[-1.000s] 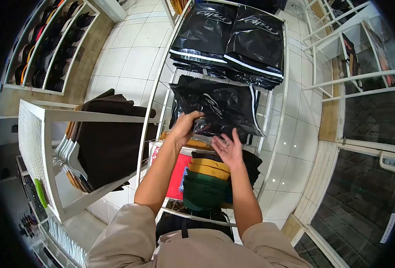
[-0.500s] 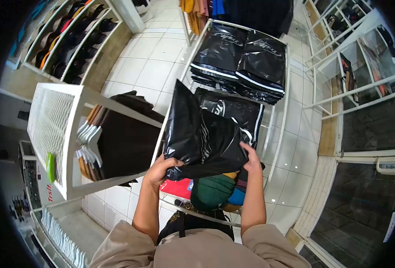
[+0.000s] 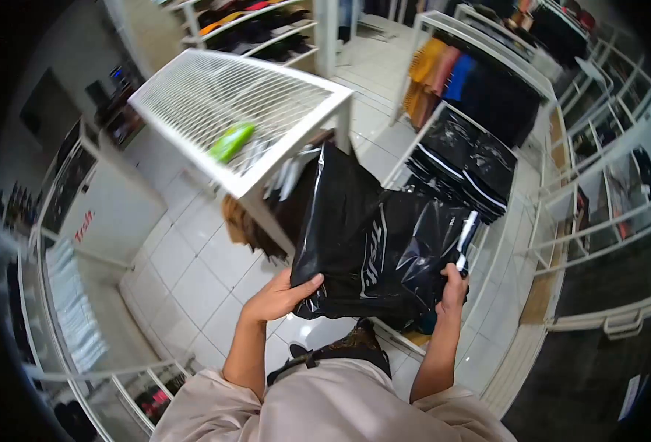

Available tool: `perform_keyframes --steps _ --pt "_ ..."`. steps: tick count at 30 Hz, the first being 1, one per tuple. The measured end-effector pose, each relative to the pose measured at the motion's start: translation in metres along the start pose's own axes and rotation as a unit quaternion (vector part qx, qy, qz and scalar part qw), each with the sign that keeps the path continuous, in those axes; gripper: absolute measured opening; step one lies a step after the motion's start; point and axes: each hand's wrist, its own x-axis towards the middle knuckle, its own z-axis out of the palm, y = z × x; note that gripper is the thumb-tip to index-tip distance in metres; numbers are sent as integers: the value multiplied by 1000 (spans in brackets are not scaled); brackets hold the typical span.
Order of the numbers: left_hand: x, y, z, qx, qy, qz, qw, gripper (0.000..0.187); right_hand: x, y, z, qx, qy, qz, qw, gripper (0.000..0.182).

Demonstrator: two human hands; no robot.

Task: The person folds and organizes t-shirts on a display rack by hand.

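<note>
Between my two hands I hold a glossy black plastic bag (image 3: 381, 243) with white lettering on its front. My left hand (image 3: 278, 296) grips the bag's lower left edge, thumb on top. At the lower right edge, my right hand (image 3: 453, 289) is closed on the bag near a white stripe. The bag is held in front of my body, its far left corner sticking up. Beyond it lie stacks of similar black bags (image 3: 469, 158) on a white-framed table, partly hidden by the held bag.
At left stands a white mesh-topped rack (image 3: 193, 92) with a green packet (image 3: 231, 142) on it and dark garments hanging beneath. Behind are a rack of coloured clothes (image 3: 443, 77) and cap shelves (image 3: 252, 26). A glass door with a handle (image 3: 623, 321) is at right; a white counter (image 3: 108, 217) at left.
My view and body have turned left, toward the mesh-topped rack. The bag has come away from over the table, still in both hands, its lettering now more visible.
</note>
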Motion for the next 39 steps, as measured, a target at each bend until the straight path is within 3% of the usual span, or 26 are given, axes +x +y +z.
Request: perform_keyframes --steps 3,8,11,12,16,19,22,29,31,32,35,39 --pt "-86 -6 -43 -67 70 55 994 37 -65 -6 37 47 -67 -68 994 6" --pt "-194 -24 -113 -149 230 119 955 51 -156 -5 134 74 -205 -76 973 17" --pt "-229 -29 -142 -167 334 145 916 51 -192 3 202 20 -272 -152 950 6" --pt "-238 -34 -154 -169 344 153 911 51 -213 -1 227 94 -296 -89 946 6" --pt "-257 -61 -196 -252 415 178 856 53 -248 12 283 56 -366 -98 924 12" --pt "-252 -69 -223 -292 419 218 832 42 -254 24 317 67 -381 -91 918 9" --pt "-238 -73 -254 -283 438 205 828 42 -243 48 352 81 -404 -82 908 11" --pt "-184 -56 -357 -232 453 176 843 51 -227 111 457 27 -337 -87 937 18" --pt "-162 -41 -399 -212 460 171 845 52 -222 106 503 -17 -370 -111 922 23" --pt "-151 -36 -414 -207 464 160 846 54 -223 105 520 25 -353 -91 931 24" --pt "-117 -10 -469 -198 444 166 858 52 -201 106 572 -23 -340 -77 937 30" --pt "-74 27 -501 -210 443 199 848 54 -186 84 618 -14 -317 -99 943 20"
